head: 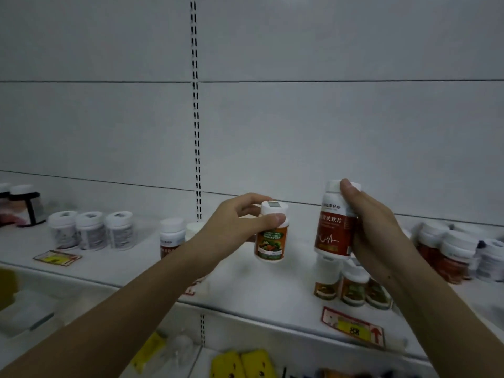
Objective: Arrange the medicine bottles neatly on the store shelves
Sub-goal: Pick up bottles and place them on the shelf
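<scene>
While both hands are holding stock above the shelf (245, 290), the placing step is under way. Left hand (231, 227) is pinching the orange-label bottle (270, 241) at its white cap; right hand (373, 230) is clamping its grip round the red-label bottle (334, 230), thumb on the cap. Both bottles are hovering clear of the shelf (neither set down). Judgement: the next move is calling for lowering each upright beside matching stock, possibly the small bottles (351, 287) just right of the orange one and below it.

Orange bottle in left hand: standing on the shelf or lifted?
Lifted. The left hand grips the orange bottle near its cap, and bare shelf shows under its base.
</scene>
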`<state>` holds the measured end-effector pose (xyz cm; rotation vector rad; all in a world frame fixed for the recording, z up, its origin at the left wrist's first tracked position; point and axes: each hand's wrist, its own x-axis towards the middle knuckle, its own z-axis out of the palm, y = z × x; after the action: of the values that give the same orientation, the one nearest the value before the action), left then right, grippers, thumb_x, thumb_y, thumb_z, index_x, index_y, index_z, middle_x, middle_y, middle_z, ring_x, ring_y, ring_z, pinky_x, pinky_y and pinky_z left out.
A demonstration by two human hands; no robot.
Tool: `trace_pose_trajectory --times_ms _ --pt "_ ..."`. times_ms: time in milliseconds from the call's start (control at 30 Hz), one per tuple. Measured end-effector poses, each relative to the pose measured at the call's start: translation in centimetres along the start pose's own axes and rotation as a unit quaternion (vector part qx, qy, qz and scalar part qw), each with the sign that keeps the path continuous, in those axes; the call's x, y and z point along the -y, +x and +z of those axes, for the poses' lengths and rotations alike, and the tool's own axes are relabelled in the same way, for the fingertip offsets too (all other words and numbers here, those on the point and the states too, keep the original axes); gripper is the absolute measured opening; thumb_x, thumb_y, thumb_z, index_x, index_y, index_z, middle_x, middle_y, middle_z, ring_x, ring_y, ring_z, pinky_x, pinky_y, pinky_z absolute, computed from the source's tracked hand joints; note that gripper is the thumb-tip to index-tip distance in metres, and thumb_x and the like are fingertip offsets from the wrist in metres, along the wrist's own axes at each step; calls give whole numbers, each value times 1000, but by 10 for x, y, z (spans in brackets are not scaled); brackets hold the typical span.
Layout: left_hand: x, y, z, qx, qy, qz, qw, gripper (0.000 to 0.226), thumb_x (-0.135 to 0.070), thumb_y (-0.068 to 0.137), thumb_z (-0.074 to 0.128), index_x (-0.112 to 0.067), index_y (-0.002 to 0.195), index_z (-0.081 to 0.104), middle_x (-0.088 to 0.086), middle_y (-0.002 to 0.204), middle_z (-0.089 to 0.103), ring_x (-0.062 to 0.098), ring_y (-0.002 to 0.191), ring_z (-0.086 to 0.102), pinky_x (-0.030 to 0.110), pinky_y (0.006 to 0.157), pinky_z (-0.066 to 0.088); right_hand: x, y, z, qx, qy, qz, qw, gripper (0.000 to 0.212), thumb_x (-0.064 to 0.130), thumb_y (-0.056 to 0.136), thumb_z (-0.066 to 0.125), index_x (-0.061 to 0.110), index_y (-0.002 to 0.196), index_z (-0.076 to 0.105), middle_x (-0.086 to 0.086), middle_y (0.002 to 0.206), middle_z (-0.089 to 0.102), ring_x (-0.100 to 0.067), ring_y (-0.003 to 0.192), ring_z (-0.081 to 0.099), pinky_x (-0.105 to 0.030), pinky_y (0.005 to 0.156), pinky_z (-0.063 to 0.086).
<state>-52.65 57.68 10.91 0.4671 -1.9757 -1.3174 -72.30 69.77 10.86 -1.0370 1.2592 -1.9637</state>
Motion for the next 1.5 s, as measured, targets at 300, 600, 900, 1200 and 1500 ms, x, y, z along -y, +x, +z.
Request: trace_pose_trajectory --times_ms 300,600,900,1200,1500 --pt "39 -25 -9 39 -80 -49 995 36 -41 74 72 -28 108 68 -2 108 72 11 98 69 26 78 57 -22 -53 16 -106 -21 60 992 70 56 64 74 24 125 61 -3 113 74 -28 103 71 -52 87 55" --pt "21 -21 0 27 -51 -31 998 54 -51 65 70 -23 112 67 -1 108 71 13 97 69 23 71 56 13 -51 -3 -99 15 52 994 55 47 72 71 15 116 64 -17 114 69 -32 91 74 -40 58 60" --pt "11 -6 31 -9 -11 -12 1000 48 -54 64 69 -30 105 67 -8 103 71 10 95 68 16 65 53 32 -46 -52 -135 23 -24 990 39 48 75 67 24 105 65 2 90 78 -16 86 75 -30 63 60" --pt "14 25 76 -85 -9 -22 996 37 -37 85 66 -24 119 62 -2 116 65 16 106 63 32 85 55 39 -42 -126 -220 -20 -39 975 26 45 86 65 30 108 66 -2 113 71 -25 108 67 -45 86 55" --pt "21 54 102 -138 -33 -21 990 27 -29 87 65 -33 114 60 -4 123 60 20 114 56 36 93 50 21 -29 -181 -219 -77 -37 972 45 46 83 64 28 125 62 3 119 67 -22 113 62 -45 95 49"
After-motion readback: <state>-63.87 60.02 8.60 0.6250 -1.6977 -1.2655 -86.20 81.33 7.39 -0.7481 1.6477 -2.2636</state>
